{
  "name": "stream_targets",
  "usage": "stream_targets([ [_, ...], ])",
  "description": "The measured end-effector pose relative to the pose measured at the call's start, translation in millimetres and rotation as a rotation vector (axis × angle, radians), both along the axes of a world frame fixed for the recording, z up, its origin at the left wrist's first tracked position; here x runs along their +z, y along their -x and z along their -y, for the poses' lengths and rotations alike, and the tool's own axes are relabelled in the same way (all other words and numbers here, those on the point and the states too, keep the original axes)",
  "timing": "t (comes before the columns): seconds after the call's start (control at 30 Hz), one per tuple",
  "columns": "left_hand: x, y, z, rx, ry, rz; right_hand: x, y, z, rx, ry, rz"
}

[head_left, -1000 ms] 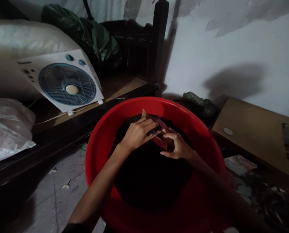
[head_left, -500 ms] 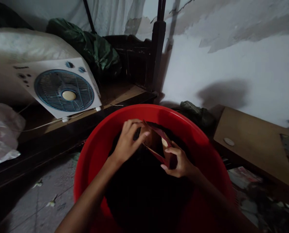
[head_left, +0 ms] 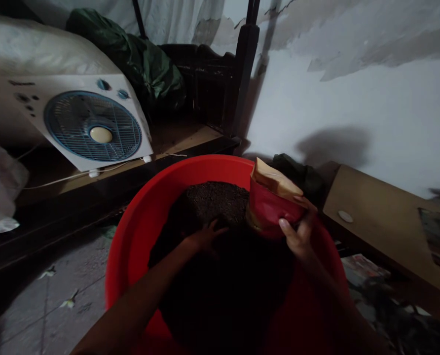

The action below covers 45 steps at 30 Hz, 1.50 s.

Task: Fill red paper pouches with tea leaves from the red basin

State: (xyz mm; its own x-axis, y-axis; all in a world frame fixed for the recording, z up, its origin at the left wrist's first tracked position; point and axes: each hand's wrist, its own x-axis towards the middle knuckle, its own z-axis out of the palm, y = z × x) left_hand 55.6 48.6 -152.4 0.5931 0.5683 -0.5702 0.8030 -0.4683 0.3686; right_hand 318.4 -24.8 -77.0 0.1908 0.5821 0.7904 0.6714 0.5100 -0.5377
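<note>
Since the earlier frame, my right hand (head_left: 297, 231) has lifted the red pouch (head_left: 274, 207) out of the middle of the red basin (head_left: 131, 236) and carried it toward the basin's far right rim, while my left hand (head_left: 205, 236) has let go of it and dropped onto the dark granular heap (head_left: 216, 202). Right fingers are wrapped around the pouch's bulging lower half, its tan open mouth tilted up and to the left, above the heap and just inside the rim. Left fingers lie spread and shallow on the dark heap, holding nothing that I can make out; the light is poor there. To the left a white box fan (head_left: 90, 123) leans on a wooden platform (head_left: 183, 140). As I judge it, a one-handed squeeze on a full, soft pouch could let the mouth tip further and spill grains over the rim
</note>
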Motion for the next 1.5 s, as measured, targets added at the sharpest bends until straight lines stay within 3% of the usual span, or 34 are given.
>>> stream_targets([
  [0.1, -22.9, -11.0, 10.7, -0.007, -0.023, -0.019, -5.0, 2.7, 0.5, 0.012, 0.01, 0.001],
  [0.2, -35.4, -13.0, 18.7, 0.009, -0.035, 0.011, -12.8, 6.4, 2.3, 0.053, -0.009, 0.021],
  [0.33, -26.6, -18.6, 22.7, -0.071, 0.01, -0.018, -26.1, 12.5, 5.6, 0.139, 0.01, 0.091],
  [0.47, 13.0, -19.3, 6.0, -0.071, -0.046, 0.072, -38.9, 18.6, 5.7, 0.229, -0.049, 0.214],
  [0.6, 64.1, 0.2, -17.9, 0.136, -0.276, 0.242, -40.5, 23.1, 3.5, 0.312, -0.078, 0.246],
  [0.73, 111.4, 23.8, -16.2, 0.419, -0.665, 0.615, -33.8, 29.5, 5.2, 0.321, 0.017, 0.272],
  [0.77, 122.2, 27.1, -11.6, 0.434, -0.765, 0.723, -32.3, 31.7, 6.5, 0.325, 0.052, 0.293],
  [0.83, 141.0, 29.7, -0.9, 0.288, -0.899, 0.849, -30.2, 36.3, 9.4, 0.345, 0.095, 0.332],
  [0.93, 157.1, 25.8, 11.2, -0.041, -0.887, 0.752, -30.1, 41.6, 13.1, 0.36, 0.109, 0.345],
  [1.03, 157.2, 18.3, 14.9, -0.18, -0.81, 0.669, -32.8, 44.0, 15.0, 0.352, 0.143, 0.331],
  [1.27, 147.6, 13.9, 16.3, -0.129, -0.556, 0.981, -37.9, 46.4, 18.3, 0.323, 0.133, 0.284],
  [1.33, 144.7, 19.8, 10.8, 0.01, -0.613, 1.054, -36.6, 45.5, 18.4, 0.317, 0.088, 0.294],
  [1.4, 137.8, 28.5, -0.6, 0.286, -0.711, 1.077, -35.0, 42.4, 17.9, 0.284, 0.024, 0.286],
  [1.47, 124.8, 37.3, -14.6, 0.524, -0.728, 0.956, -33.6, 36.5, 16.9, 0.205, -0.024, 0.242],
  [1.5, 115.7, 40.6, -20.5, 0.542, -0.682, 0.822, -32.9, 32.7, 16.3, 0.157, -0.042, 0.209],
])
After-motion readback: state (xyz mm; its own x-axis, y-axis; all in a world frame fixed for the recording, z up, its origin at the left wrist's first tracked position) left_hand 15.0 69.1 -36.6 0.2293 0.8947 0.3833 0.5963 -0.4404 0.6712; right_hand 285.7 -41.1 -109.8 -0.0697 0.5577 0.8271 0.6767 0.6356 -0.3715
